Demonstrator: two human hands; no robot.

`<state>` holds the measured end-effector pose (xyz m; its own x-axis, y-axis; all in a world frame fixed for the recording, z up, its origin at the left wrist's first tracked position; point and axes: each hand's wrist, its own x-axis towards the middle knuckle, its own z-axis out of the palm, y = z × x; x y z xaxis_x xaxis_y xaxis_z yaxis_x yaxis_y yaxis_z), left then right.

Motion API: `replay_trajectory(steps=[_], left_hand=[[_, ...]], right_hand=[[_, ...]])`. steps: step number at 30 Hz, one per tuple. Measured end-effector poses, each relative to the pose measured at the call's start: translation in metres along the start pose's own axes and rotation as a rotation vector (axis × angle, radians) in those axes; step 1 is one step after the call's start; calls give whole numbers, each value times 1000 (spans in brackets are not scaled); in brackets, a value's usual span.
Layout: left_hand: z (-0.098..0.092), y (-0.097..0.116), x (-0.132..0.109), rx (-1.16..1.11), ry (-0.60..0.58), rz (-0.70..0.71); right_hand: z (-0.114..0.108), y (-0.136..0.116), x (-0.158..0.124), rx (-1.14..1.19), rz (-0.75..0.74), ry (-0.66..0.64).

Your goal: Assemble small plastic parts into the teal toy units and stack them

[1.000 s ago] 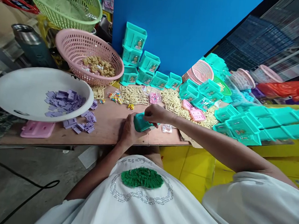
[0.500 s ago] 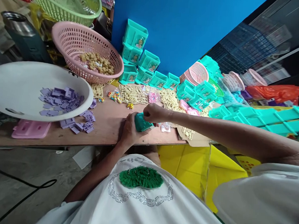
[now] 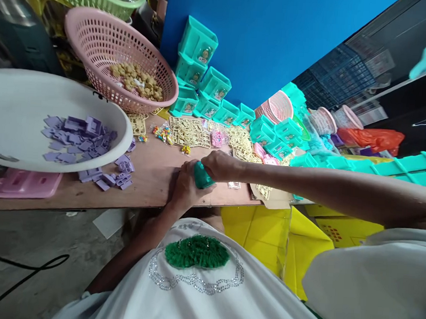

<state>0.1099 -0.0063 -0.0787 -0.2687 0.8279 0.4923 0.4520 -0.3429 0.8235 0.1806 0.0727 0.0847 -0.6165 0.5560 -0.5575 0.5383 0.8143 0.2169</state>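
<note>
Hands both clamp one teal plastic piece (image 3: 201,175) at the wooden table's (image 3: 153,184) near edge: left hand (image 3: 186,189) cups underneath, right hand (image 3: 218,164) pinches on top. Risk: slip drops it off the edge; small sticker (image 3: 233,185) just right could get swept away.

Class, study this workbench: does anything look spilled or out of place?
Yes. Some purple plastic pieces lie loose on the wooden table beside the white basin that holds the rest, as if spilled over its rim. Both hands, left hand and right hand, grip a teal part.
</note>
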Motion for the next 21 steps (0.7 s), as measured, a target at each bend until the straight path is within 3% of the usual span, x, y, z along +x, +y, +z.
replay_trajectory(steps=[8, 13, 21], left_hand=[[0, 3, 0, 6, -53, -61], [-1, 3, 0, 21, -71, -67], [-2, 4, -1, 10, -68, -79]], right_hand=[[9, 37, -4, 785, 103, -155], [19, 41, 0, 887, 73, -178], [18, 40, -3, 901, 31, -146]])
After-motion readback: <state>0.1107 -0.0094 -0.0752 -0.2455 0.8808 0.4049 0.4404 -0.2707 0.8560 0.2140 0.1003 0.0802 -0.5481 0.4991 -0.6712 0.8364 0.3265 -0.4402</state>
